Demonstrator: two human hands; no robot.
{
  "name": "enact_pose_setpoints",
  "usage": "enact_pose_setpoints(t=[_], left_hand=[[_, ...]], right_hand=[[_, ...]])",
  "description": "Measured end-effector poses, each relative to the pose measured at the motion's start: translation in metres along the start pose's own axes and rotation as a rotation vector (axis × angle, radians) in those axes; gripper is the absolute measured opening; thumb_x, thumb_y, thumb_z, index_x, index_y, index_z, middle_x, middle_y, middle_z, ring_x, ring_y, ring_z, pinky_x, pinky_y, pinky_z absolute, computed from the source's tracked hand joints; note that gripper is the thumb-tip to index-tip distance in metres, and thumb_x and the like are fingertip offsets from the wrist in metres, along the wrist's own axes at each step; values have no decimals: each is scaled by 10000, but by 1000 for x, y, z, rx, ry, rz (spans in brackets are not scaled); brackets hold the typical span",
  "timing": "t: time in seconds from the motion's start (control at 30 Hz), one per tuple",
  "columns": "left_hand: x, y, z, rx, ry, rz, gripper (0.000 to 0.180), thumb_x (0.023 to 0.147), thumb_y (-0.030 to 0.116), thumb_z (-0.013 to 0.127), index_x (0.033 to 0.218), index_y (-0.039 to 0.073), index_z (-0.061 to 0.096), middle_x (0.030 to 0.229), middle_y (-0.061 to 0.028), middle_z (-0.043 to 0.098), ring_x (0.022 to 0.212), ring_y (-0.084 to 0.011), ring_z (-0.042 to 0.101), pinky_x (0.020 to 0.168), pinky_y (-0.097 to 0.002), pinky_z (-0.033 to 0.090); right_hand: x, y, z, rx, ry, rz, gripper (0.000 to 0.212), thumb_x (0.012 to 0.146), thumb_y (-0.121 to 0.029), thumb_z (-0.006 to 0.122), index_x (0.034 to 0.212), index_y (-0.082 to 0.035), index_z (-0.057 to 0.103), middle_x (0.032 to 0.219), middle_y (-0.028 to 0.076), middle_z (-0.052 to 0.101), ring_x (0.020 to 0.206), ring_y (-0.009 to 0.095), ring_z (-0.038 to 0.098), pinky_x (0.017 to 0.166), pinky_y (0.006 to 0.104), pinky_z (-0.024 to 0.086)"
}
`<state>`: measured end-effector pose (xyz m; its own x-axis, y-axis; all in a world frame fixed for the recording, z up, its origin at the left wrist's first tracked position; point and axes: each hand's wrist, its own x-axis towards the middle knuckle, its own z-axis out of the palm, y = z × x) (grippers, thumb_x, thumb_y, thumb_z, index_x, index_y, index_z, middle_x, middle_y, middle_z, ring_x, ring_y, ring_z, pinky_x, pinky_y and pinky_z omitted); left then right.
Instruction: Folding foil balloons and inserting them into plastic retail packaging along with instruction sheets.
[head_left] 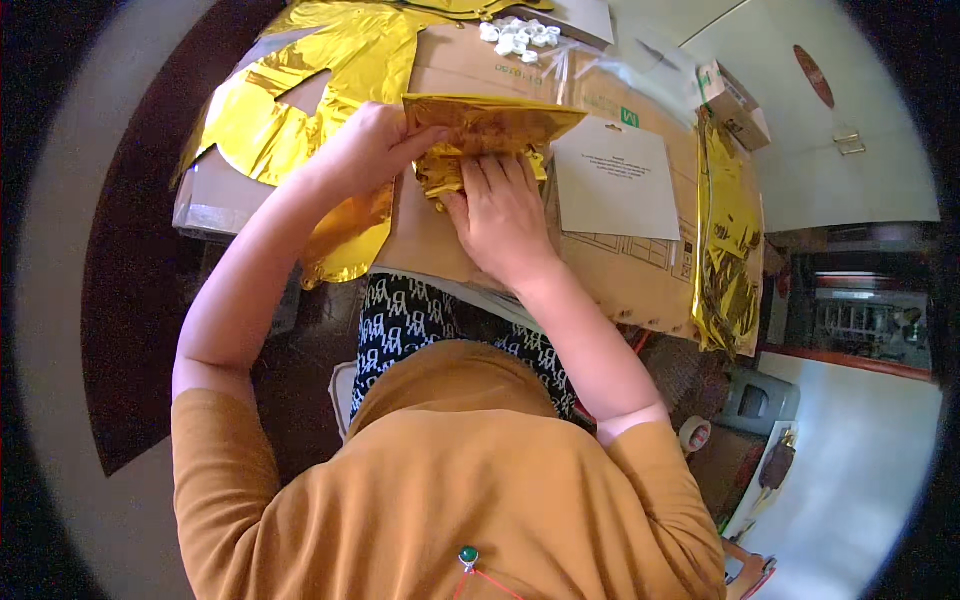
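Shiny gold foil, folded over on itself (490, 115), lies in front of me on the cardboard; it looks like a flat foil balloon. My left hand (372, 145) grips its left edge, thumb on the near side and the other fingers hidden behind. My right hand (505, 215) presses on the crumpled lower part, its fingers stretched out and the tips just under the raised upper flap. A white printed card (615, 185) lies right beside the foil. To the left spreads a larger gold foil shape (250, 130) with a cut-out, hanging over the near edge.
A flat cardboard box (620, 275) forms the work surface. Small white rings or clips (520, 38) are heaped at the far side. More gold foil (728, 240) hangs along the right edge, near a small carton (735, 105). A tape roll (694, 434) sits lower right.
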<state>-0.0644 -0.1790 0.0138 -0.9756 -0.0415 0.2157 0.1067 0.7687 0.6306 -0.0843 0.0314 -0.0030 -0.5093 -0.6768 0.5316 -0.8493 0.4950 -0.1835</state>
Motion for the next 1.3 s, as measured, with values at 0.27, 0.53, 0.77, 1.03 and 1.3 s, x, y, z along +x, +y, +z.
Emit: enact_pose_setpoints(t=[0.27,0.53,0.77,1.03,1.3], left_hand=[[-8,3,9,-18,86,167,477,950,321,637,636,-37,614,517,-204,526,449,-358,529,470,-422,447],[-10,5,7,-50,119,390,222,934,207,648,944,-11,687,800,-200,666,682,-358,650,628,-411,539],[-18,17,5,-29,108,378,192,866,187,718,983,37,690,871,-146,677,751,-354,669,688,-406,559],[-22,6,11,152,135,489,330,775,161,738,1073,53,643,996,-128,669,856,-325,674,739,-392,570],[-28,13,15,344,-36,594,351,829,135,681,1153,12,621,1197,-176,632,1114,-352,625,944,-429,530]], right_hand=[[-25,-16,-32,132,148,-48,270,769,-97,742,1000,25,679,973,164,678,901,338,640,879,440,510],[8,39,-55,-20,422,224,315,712,-103,823,992,-41,693,1009,125,702,986,290,663,869,398,504],[33,110,-41,384,-1,-70,278,736,-5,766,994,-75,689,897,73,712,839,228,684,780,362,526],[35,113,-40,204,93,-442,200,730,-52,729,917,-80,665,909,64,689,821,254,664,723,346,509],[12,120,-42,9,-57,-705,142,773,-114,663,899,-63,623,990,83,669,898,255,665,781,391,548]])
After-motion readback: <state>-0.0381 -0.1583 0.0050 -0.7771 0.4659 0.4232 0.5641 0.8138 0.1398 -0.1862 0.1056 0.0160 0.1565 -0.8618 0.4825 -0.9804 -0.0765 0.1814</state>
